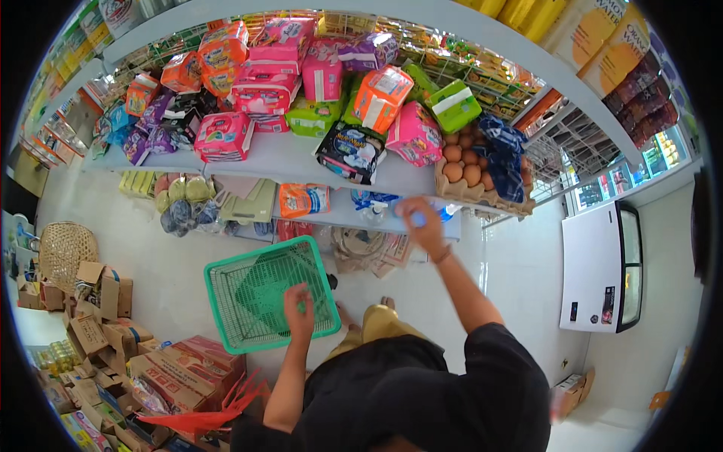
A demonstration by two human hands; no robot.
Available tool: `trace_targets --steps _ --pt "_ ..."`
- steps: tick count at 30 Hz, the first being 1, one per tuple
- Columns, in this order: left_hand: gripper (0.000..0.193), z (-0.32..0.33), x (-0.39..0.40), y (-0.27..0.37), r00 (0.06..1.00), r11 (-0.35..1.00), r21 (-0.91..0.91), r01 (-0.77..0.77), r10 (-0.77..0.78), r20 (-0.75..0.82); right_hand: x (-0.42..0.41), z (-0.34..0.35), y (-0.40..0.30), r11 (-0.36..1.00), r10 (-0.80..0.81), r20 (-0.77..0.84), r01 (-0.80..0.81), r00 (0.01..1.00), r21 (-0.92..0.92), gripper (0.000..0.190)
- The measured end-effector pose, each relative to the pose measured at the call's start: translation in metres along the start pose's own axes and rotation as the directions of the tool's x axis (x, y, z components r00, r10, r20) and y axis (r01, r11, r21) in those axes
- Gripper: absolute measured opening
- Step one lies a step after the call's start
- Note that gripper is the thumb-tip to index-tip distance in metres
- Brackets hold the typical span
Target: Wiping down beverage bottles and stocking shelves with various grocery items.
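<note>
My left hand (299, 311) hovers over a green plastic basket (226, 338) on the floor. Its fingers are loosely curled with a gap between them, and nothing shows in them. My right hand (425, 229) is raised in front of the lower shelf (339, 206), blurred. A small blue patch shows at its fingers; whether it is a held thing or one behind the hand is unclear. Close by on that shelf are a clear bottle with a blue top (377, 212) and a blue-and-white bottle (450, 212). No items are visible inside the basket.
Packs of sanitary pads (265, 93) crowd the upper shelf (271, 161), beside an egg tray (480, 195) with a dark blue cloth (502, 152) over it. Cardboard boxes (181, 373) pile up at left, near a woven basket (68, 254). A white chest freezer (590, 271) stands right.
</note>
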State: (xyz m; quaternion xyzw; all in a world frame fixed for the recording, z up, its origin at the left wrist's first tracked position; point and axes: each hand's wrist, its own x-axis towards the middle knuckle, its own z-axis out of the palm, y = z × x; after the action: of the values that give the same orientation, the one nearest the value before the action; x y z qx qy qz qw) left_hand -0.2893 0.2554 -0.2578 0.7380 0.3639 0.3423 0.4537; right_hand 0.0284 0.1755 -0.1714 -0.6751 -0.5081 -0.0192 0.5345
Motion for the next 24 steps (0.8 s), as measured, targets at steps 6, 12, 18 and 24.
trace_targets --steps 6,12,18,24 --pt "0.026 0.051 0.017 0.029 0.976 0.982 -0.179 -0.054 0.090 0.199 0.144 -0.071 -0.024 0.787 -0.266 -0.352 -0.008 0.897 -0.617 0.063" --pt "0.024 0.068 0.015 0.068 0.959 0.966 -0.255 -0.027 0.097 0.266 0.165 -0.089 0.035 0.729 -0.151 -0.223 -0.044 0.963 -0.683 0.079" --pt "0.038 0.049 0.022 0.092 0.990 0.961 -0.276 0.005 0.034 0.134 0.140 -0.118 -0.056 0.893 -0.229 -0.334 0.061 0.914 -0.446 0.064" --pt "0.087 0.051 0.065 0.172 0.932 0.932 -0.051 -0.358 0.360 0.045 0.073 -0.098 -0.094 0.976 0.139 0.315 -0.185 0.939 0.120 0.066"
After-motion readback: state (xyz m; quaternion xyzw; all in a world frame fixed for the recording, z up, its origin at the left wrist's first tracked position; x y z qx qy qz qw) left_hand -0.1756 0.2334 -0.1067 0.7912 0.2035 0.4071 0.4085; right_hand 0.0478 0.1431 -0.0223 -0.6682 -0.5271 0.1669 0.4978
